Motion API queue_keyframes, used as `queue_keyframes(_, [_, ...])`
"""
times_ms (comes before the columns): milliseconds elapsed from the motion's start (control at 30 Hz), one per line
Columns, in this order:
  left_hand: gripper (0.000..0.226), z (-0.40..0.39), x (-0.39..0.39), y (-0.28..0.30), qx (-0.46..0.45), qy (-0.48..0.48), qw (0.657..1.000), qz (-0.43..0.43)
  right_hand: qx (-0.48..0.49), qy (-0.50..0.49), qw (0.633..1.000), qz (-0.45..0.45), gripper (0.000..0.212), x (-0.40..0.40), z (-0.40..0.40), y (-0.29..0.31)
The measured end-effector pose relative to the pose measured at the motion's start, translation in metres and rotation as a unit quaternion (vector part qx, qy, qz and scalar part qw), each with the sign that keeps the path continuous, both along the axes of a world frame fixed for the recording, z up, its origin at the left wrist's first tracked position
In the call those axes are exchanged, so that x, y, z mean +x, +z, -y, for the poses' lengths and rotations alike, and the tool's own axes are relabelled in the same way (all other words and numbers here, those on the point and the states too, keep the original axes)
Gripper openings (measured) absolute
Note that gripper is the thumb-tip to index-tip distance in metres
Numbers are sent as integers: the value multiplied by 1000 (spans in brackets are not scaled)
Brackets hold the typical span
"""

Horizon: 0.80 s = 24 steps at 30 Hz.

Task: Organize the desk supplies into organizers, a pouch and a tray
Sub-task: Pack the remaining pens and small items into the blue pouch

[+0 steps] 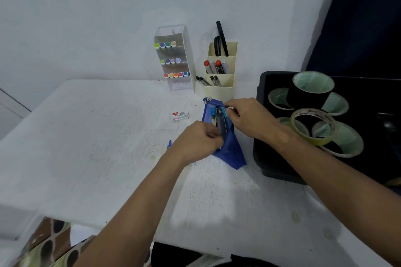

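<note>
A blue zip pouch (231,150) lies open on the white table, with pens and small items showing in its mouth. My left hand (198,141) pinches the near edge of the opening. My right hand (249,118) pinches the far edge near the zip. A small box of staples (180,115) lies to the left of the pouch. A blue pen (169,145) peeks out from under my left wrist. The black tray (263,158) at the right holds several tape rolls (313,124).
A clear tiered organizer (173,58) with several colored markers stands against the wall. Beside it a cream organizer (219,71) holds markers, pens and scissors. The table's left part (86,136) is bare. A dark curtain hangs at the upper right.
</note>
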<state>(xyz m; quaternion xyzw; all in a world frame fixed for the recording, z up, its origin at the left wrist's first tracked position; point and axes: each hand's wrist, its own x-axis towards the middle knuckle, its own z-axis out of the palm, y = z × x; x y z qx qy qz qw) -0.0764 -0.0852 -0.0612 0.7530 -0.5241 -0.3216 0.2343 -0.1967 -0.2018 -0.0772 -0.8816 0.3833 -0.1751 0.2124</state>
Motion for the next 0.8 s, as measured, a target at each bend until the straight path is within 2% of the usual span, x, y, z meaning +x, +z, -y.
queue_keyframes(100, [27, -3, 5, -4, 2, 25, 999, -35, -4, -2, 1000, -4, 29, 0, 0, 1])
queue_keyframes(267, [18, -14, 32, -10, -8, 107, 993, -54, -6, 3, 1000, -3, 30, 1, -2, 2])
queue_keyframes(333, [15, -19, 44, -13, -5, 130, 991, -35, -8, 5, 1000, -7, 30, 1, -3, 2])
queue_keyframes(600, [26, -35, 83, -25, 26, 197, 973, 116, -16, 12, 1000, -16, 31, 1, -4, 3])
queue_keyframes(733, [28, -38, 90, -36, 71, 197, 968, 141, -15, 12, 1000, -18, 31, 0, -3, 3])
queue_keyframes(800, [21, -39, 91, -41, 95, 194, 965, 151, -15, 12, 1000, -16, 31, 0, -3, 3])
